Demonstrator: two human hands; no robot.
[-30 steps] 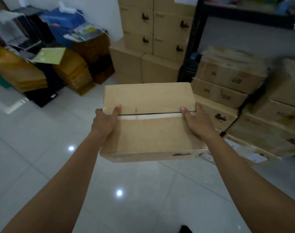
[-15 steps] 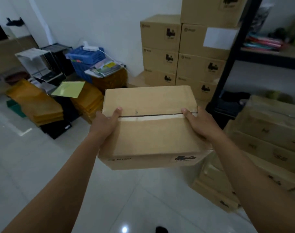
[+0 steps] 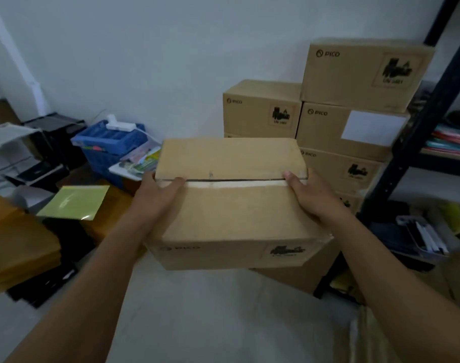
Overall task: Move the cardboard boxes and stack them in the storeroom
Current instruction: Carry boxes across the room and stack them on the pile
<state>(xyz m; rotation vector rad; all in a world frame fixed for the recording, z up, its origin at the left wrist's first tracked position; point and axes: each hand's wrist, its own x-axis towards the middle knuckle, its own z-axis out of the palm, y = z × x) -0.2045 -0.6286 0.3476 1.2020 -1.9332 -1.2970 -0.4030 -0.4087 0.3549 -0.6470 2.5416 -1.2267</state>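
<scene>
Carrying a box (image 3: 234, 213) in both hands, clear of the floor (image 3: 210, 323).

Gripped at its left end by the left hand (image 3: 155, 197) and at its right end by the right hand (image 3: 310, 197), thumbs lying on top along the flap seam, remaining fingers hidden round the sides. Held roughly level, flaps closed, printed face toward the camera. Just beyond and to the right, a stack (image 3: 349, 127) of like boxes against the wall (image 3: 145, 61), beside a black rack (image 3: 420, 142). Off to the left, a blue basket (image 3: 111, 142) and a green sheet (image 3: 74, 201).

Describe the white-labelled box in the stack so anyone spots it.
Against the white wall, left of the black shelf post, stands a stack of PICO cartons. In its taller right column, the box just under the top one alone carries a blank white label.
</scene>
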